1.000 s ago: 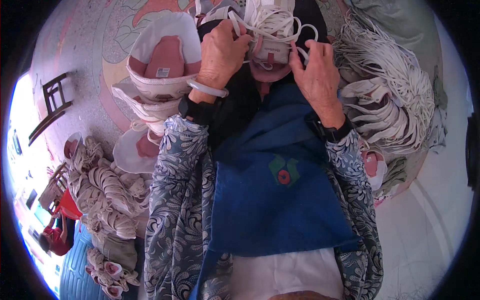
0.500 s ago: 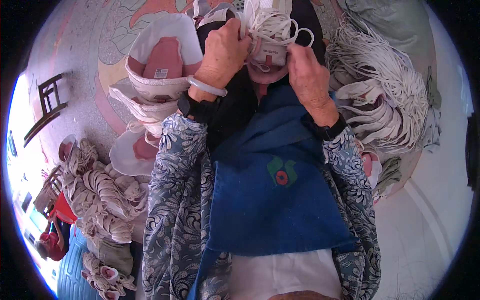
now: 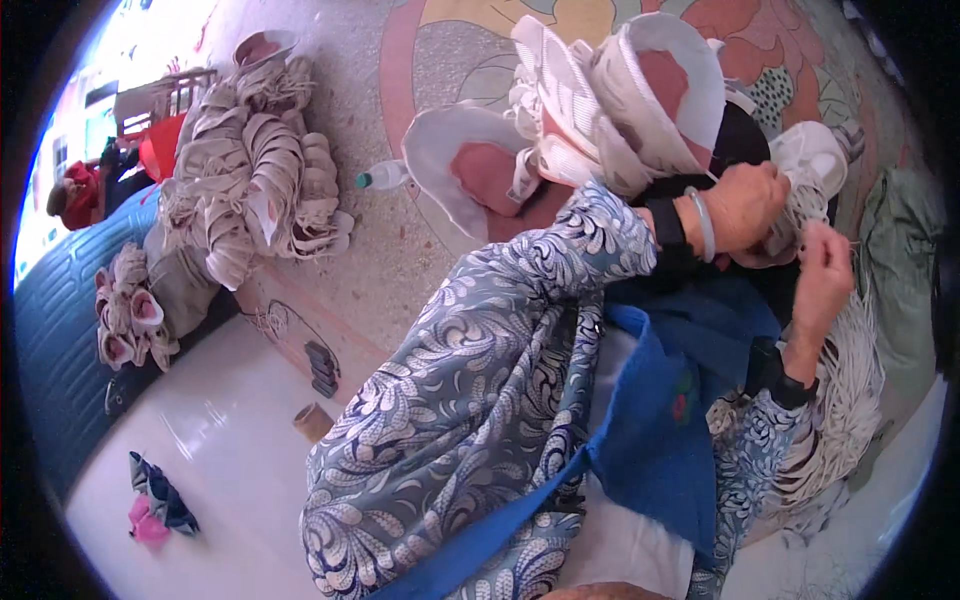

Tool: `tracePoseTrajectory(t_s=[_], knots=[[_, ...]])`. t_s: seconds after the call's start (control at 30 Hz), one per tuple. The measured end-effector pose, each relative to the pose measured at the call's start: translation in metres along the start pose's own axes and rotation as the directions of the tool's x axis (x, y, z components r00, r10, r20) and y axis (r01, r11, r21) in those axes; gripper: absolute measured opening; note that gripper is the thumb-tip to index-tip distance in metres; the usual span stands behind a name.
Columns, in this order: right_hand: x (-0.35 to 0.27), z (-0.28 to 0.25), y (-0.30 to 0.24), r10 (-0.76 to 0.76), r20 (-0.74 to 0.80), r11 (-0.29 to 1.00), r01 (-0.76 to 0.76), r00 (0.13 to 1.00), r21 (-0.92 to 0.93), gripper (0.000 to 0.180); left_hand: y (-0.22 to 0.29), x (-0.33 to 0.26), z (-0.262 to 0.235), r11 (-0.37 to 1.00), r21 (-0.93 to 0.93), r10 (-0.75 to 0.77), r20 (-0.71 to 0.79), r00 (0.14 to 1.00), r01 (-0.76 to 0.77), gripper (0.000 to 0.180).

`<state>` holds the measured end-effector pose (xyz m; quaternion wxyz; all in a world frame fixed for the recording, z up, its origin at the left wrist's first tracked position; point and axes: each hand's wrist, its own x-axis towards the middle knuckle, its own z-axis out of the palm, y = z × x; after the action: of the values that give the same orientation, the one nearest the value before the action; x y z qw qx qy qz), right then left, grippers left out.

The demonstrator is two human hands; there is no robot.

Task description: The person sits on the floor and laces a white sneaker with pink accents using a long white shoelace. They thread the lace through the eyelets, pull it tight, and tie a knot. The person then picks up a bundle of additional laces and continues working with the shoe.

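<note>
A white shoe upper with a bunch of pale laces lies at the right, just beyond my hands. My left hand, a pale bangle on its wrist, is closed at the near side of the shoe with its fingers curled on the shoelace. Beside it, my right hand pinches the shoelace between thumb and fingertips. The lace ends between the two hands are too small to make out. A blue apron covers my lap below them.
Stacked shoe uppers with pink insides stand left of my hands. A heap of laced uppers lies at my right, beside a grey-green cloth. Farther left are more bundled uppers, a green-capped bottle and a person in red.
The view has swung left, so my hands and the shoe now appear farther right. Both hands stay at the laces, and my right hand is now lower than the left in the picture.
</note>
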<state>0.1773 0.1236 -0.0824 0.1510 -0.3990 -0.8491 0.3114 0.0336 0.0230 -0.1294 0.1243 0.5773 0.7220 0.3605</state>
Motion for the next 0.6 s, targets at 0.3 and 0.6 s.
tracePoseTrajectory(t_s=[0.3, 0.6], knots=[[0.004, -0.003, -0.024, 0.386, 0.015, 0.899, -0.380, 0.922, 0.218, 0.019, -0.008, 0.013, 0.002, 0.985, -0.063, -0.156, 0.102, 0.982, 0.163, 0.034], [-0.024, 0.044, -0.009, -0.046, -0.150, 0.986, 0.021, 0.988, -0.168, 0.016, -0.011, 0.032, 0.001, 0.971, -0.158, -0.163, 0.117, 0.980, 0.180, 0.025]])
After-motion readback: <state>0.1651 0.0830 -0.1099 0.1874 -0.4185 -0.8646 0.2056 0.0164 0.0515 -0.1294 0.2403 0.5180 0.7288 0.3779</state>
